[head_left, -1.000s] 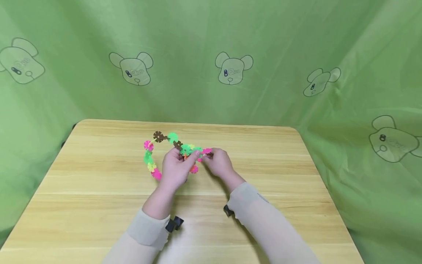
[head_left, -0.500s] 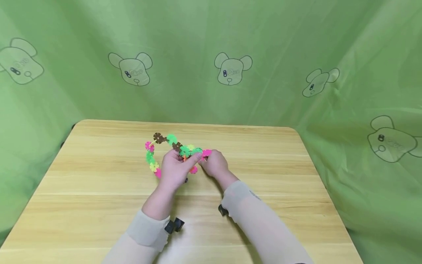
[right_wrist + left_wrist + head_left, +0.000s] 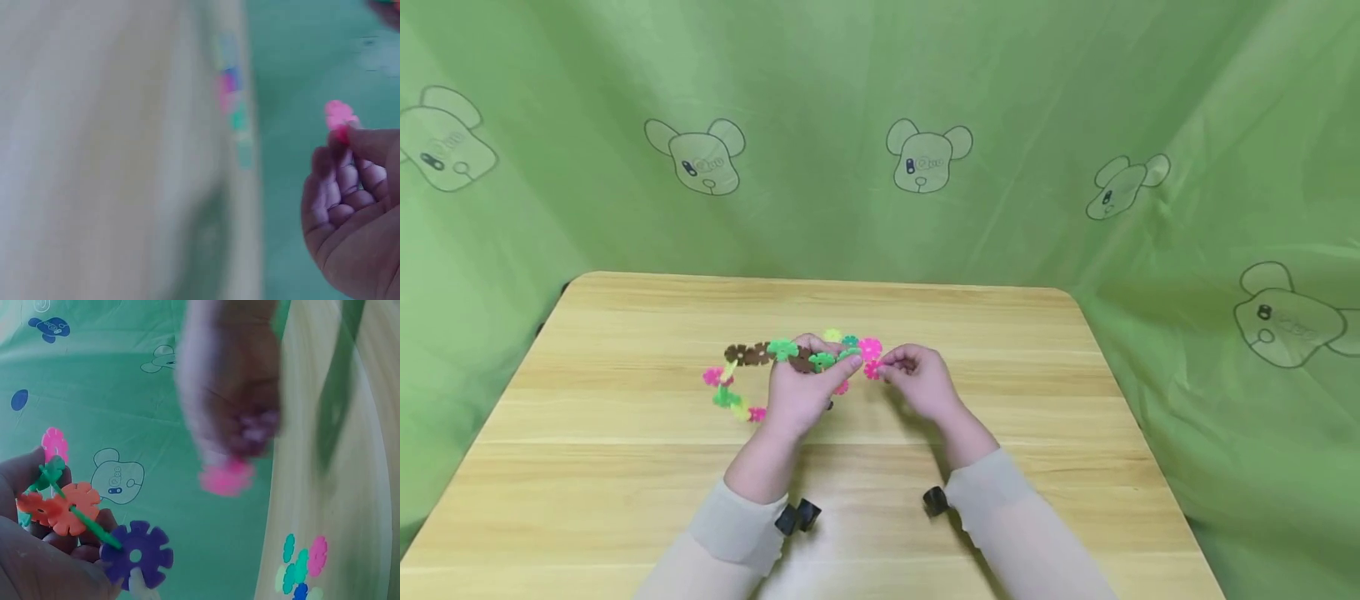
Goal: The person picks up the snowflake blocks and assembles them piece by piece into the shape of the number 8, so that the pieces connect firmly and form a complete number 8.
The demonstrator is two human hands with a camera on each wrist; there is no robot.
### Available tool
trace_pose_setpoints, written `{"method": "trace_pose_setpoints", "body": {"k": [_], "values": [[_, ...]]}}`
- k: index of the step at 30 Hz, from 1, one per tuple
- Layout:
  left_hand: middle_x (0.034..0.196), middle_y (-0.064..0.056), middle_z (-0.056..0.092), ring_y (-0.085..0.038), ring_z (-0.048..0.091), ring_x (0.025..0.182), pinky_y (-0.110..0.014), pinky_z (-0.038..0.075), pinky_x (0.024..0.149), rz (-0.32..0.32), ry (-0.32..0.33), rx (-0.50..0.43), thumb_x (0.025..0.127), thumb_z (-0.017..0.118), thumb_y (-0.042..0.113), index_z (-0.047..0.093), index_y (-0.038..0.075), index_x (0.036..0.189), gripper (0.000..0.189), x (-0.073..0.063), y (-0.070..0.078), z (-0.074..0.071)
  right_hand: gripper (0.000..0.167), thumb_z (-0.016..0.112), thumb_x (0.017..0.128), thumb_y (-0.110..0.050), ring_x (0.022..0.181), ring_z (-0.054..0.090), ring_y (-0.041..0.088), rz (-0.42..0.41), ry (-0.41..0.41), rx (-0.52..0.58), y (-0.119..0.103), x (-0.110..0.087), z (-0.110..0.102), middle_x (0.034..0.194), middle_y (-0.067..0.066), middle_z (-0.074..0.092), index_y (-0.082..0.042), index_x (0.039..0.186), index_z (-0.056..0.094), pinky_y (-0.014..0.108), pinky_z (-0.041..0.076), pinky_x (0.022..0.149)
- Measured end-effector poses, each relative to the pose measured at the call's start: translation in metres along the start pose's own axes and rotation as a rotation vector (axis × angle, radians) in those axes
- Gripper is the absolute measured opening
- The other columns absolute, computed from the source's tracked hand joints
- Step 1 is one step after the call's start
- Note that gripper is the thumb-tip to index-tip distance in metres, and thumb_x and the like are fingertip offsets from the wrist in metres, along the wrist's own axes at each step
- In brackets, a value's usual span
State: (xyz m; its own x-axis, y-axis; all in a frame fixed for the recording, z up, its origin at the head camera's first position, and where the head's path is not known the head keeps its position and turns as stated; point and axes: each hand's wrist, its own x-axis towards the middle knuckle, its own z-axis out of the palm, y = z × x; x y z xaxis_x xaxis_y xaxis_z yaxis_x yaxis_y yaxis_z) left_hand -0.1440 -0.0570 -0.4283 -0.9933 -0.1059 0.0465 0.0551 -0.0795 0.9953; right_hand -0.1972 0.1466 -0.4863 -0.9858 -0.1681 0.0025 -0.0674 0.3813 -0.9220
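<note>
Nearby, over the pale wood-grain tabletop (image 3: 1037,400), a chain of slotted plastic flower-shaped discs in green, brown, pink and yellow (image 3: 782,349) was held in the left hand's (image 3: 805,387) curled grip, its length looping out leftward. Just right of that hand's thumb, a single hot-pink plastic flower disc (image 3: 872,369), lobed at the rim, was pinched by the right hand's (image 3: 925,383) fingertips. The left wrist view showed it apart from the chain, and blurred.

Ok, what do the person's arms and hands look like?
Left hand and right hand both bare. Left sleeve and right sleeve: long, pale beige. Left wrist camera: two black blocks; right wrist camera: one black block visible. No cables visible.
</note>
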Motion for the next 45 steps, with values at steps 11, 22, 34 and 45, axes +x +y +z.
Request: {"method": "trace_pose_setpoints", "body": {"k": [11, 22, 34, 45], "values": [[0.120, -0.007, 0.072, -0.016, 0.063, 0.082, -0.026, 0.051, 0.064, -0.124, -0.032, 0.097, 0.088, 0.088, 0.021, 0.079, 0.010, 0.111, 0.027, -0.004, 0.003, 0.003, 0.006, 0.070, 0.094, 0.014, 0.081, 0.069, 0.011, -0.305, 0.121, 0.318, -0.057, -0.024, -0.035, 0.090, -0.002, 0.076, 0.012, 0.099, 0.069, 0.024, 0.061, 0.076], [0.131, -0.009, 0.071, -0.021, 0.066, 0.101, -0.030, 0.054, 0.073, -0.127, -0.053, 0.075, 0.088, 0.088, 0.019, 0.081, 0.009, 0.110, 0.025, -0.007, 0.005, 0.004, 0.008, 0.067, 0.093, 0.017, 0.081, 0.070, 0.010, -0.321, 0.117, 0.310, -0.065, -0.030, -0.033, 0.090, -0.005, 0.076, 0.020, 0.101, 0.066, 0.027, 0.062, 0.079], [0.119, -0.013, 0.072, -0.026, 0.066, 0.101, -0.032, 0.055, 0.079, -0.158, -0.037, 0.091, 0.088, 0.088, 0.022, 0.077, 0.004, 0.107, 0.028, -0.007, 0.004, 0.005, 0.006, 0.070, 0.092, 0.016, 0.074, 0.072, 0.011, -0.279, 0.144, 0.402, -0.067, -0.036, -0.021, 0.085, 0.000, 0.077, 0.019, 0.098, 0.069, 0.029, 0.064, 0.074], [0.109, -0.013, 0.073, -0.026, 0.067, 0.098, -0.035, 0.057, 0.086, -0.175, -0.025, -0.034, 0.087, 0.089, 0.015, 0.076, 0.001, 0.105, 0.026, -0.005, 0.000, 0.007, 0.010, 0.069, 0.093, 0.017, 0.071, 0.073, 0.012, -0.212, 0.197, 0.433, -0.070, -0.036, -0.012, 0.085, 0.004, 0.077, 0.020, 0.102, 0.068, 0.032, 0.065, 0.072]]}}
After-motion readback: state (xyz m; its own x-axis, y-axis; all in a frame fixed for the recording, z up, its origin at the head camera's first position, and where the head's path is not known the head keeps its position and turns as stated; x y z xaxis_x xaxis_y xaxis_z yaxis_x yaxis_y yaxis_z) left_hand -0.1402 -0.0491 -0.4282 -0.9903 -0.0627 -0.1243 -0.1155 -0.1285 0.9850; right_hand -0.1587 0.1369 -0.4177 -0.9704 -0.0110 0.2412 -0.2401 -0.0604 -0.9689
